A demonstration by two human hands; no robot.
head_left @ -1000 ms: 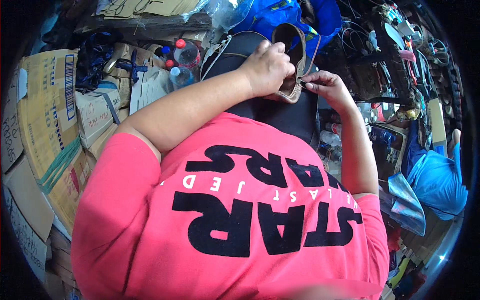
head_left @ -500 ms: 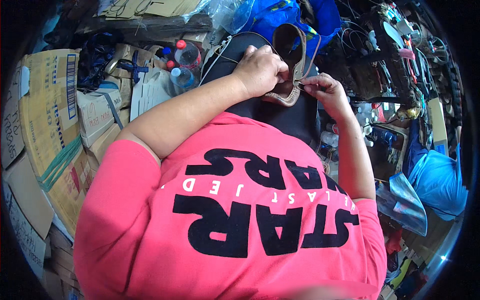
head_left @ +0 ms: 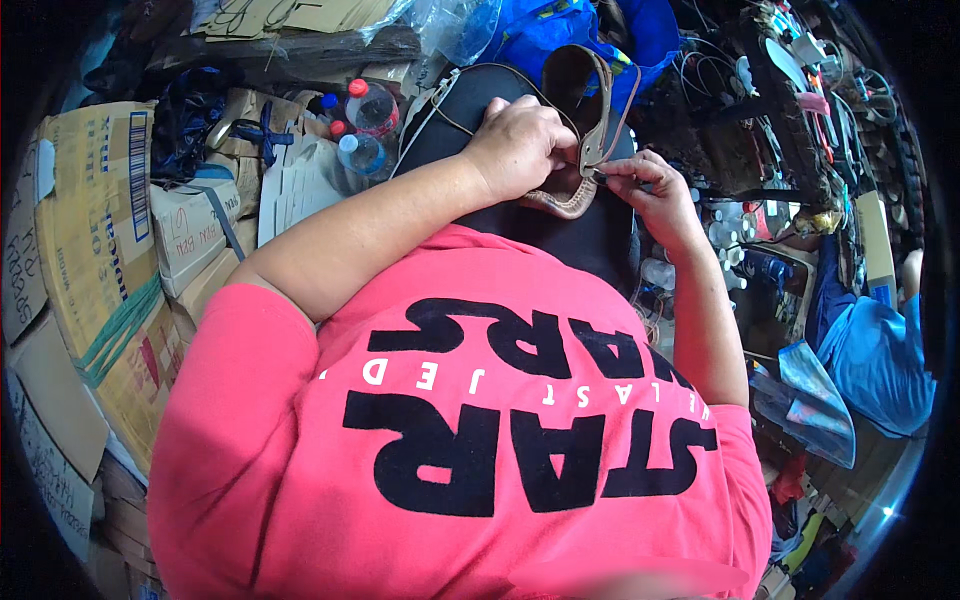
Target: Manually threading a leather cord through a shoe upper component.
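Note:
A brown leather shoe [head_left: 557, 204] with pale stitching along its rim lies across my dark-clad lap [head_left: 592, 235]. From the left, my left hand [head_left: 522, 145] is closed on it, its fingertips reaching into the opening and hidden there. At the shoe's right edge, my right hand [head_left: 652, 188] pinches with thumb and forefinger. A small dark thing shows at those fingertips; it is too small to name. A thin brown cord [head_left: 633, 108] loops up from the shoe's right side. Another thin cord runs beyond my left hand.
Stacked cardboard boxes [head_left: 95, 225] line the left, with plastic bottles [head_left: 372, 108] beside my left forearm. A blue bag [head_left: 545, 25] lies just beyond the shoe. To the right stands a dark, cluttered rack [head_left: 765, 110], and a blue cloth [head_left: 880, 365] is farther down.
My right fingertips have closed in on the shoe's edge, and a dark tip now shows between them. The left hand stays almost in place on the shoe.

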